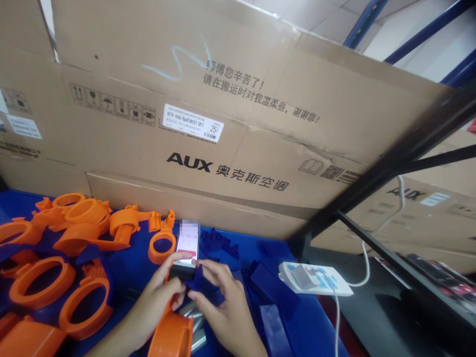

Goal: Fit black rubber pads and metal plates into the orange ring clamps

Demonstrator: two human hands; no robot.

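The left hand (163, 281) is closed around a black piece (182, 271); the right hand (226, 302) pinches a small blue part (197, 278) beside it, over the bench (310, 325). A skewed push could make the part slip and knock the phone (188, 243) just beyond. Behind, the carton (241, 144) reads "AUX 奥克斯空调"; its label (193, 122), "KFR-46G/BpR3AES1(B1)".

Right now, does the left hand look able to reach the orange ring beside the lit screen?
Probably yes: the orange ring lies just beyond the left hand, nothing visible between. But that hand holds the black piece, which may need releasing first.
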